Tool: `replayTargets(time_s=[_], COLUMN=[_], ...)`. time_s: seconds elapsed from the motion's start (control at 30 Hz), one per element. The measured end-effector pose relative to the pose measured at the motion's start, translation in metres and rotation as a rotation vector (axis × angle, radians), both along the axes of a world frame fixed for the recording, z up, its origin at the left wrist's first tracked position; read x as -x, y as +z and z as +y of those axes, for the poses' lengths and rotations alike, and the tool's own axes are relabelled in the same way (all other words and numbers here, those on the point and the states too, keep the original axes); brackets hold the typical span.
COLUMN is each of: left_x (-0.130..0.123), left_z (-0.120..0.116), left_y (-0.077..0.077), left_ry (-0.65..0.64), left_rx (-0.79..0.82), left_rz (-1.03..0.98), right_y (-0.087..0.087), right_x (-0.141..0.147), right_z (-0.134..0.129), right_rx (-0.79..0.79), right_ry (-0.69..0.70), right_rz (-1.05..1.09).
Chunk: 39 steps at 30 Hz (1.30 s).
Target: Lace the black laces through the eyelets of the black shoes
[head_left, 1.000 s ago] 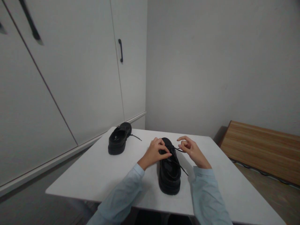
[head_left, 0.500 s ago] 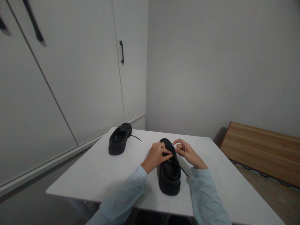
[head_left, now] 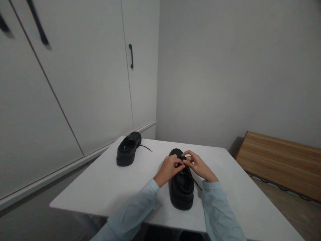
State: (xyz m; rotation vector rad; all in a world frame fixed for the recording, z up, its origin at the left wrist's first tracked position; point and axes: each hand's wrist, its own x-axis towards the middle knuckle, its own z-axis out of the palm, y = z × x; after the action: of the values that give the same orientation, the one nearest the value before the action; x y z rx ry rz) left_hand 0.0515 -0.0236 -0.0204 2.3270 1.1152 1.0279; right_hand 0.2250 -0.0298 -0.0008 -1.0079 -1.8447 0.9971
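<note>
A black shoe (head_left: 182, 194) stands on the white table in front of me, heel toward me and toe pointing away. My left hand (head_left: 172, 169) is closed over the shoe's left side, thumb and fingers pinching at the lacing. From the right, my right hand (head_left: 197, 165) reaches to the same spot, its fingertips pinched on the black shoelace (head_left: 197, 183). The fingertips of both hands nearly meet above the tongue and hide part of the lacing. A loose lace end trails down the shoe's right side.
A second black shoe (head_left: 126, 154) sits at the table's far left, with a lace end lying out to its right. White cabinets (head_left: 100, 83) with dark handles line the left. A wood-grain board (head_left: 278, 160) stands right of the white table (head_left: 112, 194).
My right hand has moved slightly left and inward, so its fingertips now come against those of my left hand over the lacing. The shoe stays in place.
</note>
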Motion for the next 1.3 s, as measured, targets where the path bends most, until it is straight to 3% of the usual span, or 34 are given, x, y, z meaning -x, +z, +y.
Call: replayTargets(time_s=[0.33, 0.53, 0.7, 0.93, 1.13, 1.3], left_x=[0.0, 0.001, 0.004, 0.02, 0.025, 0.027], left_z=[-0.003, -0.004, -0.004, 0.002, 0.005, 0.003], left_y=[0.005, 0.006, 0.01, 0.022, 0.027, 0.029], left_ry=[-0.002, 0.006, -0.02, -0.059, -0.268, -0.316], left_rx=[0.021, -0.008, 0.0, 0.086, 0.388, 0.5], left_rz=[-0.077, -0.09, -0.124, -0.458, -0.808, -0.952], right_y=[0.0, -0.008, -0.012, -0.009, -0.007, -0.009], right_x=[-0.013, -0.018, -0.018, -0.018, -0.017, -0.018], right_z=[0.001, 0.003, 0.006, 0.002, 0.001, 0.002], right_rx=[-0.083, 0.082, 0.118, 0.139, 0.137, 0.138], right_ry=[-0.148, -0.002, 0.046, 0.032, 0.045, 0.039], right_rz=[-0.084, -0.056, -0.012, 0.047, 0.023, 0.02])
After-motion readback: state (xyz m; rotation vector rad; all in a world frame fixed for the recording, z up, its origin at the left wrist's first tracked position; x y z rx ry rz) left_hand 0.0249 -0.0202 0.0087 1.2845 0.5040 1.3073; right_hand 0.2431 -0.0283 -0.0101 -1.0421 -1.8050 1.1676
